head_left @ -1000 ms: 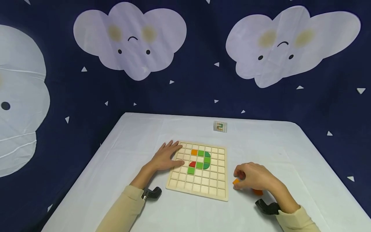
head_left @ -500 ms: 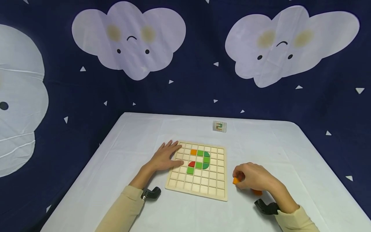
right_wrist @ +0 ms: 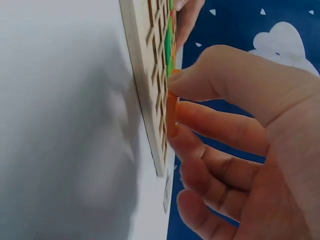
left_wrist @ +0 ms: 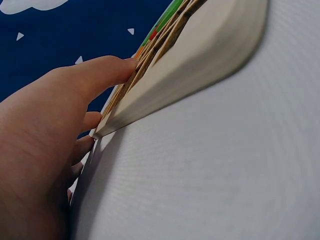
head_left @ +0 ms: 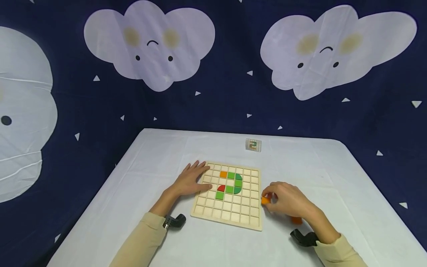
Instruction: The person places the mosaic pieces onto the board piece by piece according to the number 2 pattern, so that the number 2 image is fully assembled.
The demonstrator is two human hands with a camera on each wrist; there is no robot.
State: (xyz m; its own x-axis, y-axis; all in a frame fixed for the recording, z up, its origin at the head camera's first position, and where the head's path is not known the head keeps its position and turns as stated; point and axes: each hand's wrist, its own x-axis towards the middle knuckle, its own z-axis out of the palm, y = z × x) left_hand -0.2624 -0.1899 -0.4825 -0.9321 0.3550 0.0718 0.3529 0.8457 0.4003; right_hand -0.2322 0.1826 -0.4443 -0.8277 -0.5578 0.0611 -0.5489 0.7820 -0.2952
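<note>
A square wooden grid board (head_left: 227, 216) lies on the white table. Set in its cells are an orange square (head_left: 223, 174), a red quarter-round piece (head_left: 221, 188) and several green pieces (head_left: 238, 183). My left hand (head_left: 189, 181) rests at the board's left edge with fingers spread. In the left wrist view its thumb (left_wrist: 112, 70) lies on the rim. Just off the board's right edge, my right hand (head_left: 288, 198) pinches an orange block (head_left: 265, 200) between thumb and fingers. That block (right_wrist: 171, 112) also shows in the right wrist view, partly covered by the thumb.
More orange-red pieces (head_left: 296, 220) lie on the table under my right wrist, partly hidden. Beyond the board stands a small card (head_left: 253, 145) with a gridded figure. A dark blue cloth (head_left: 230, 107) with clouds hangs behind the table (head_left: 166, 148).
My right hand has moved left and slightly away from me, bringing the orange block from beside the loose pieces to the board's right edge. The left hand stays in place.
</note>
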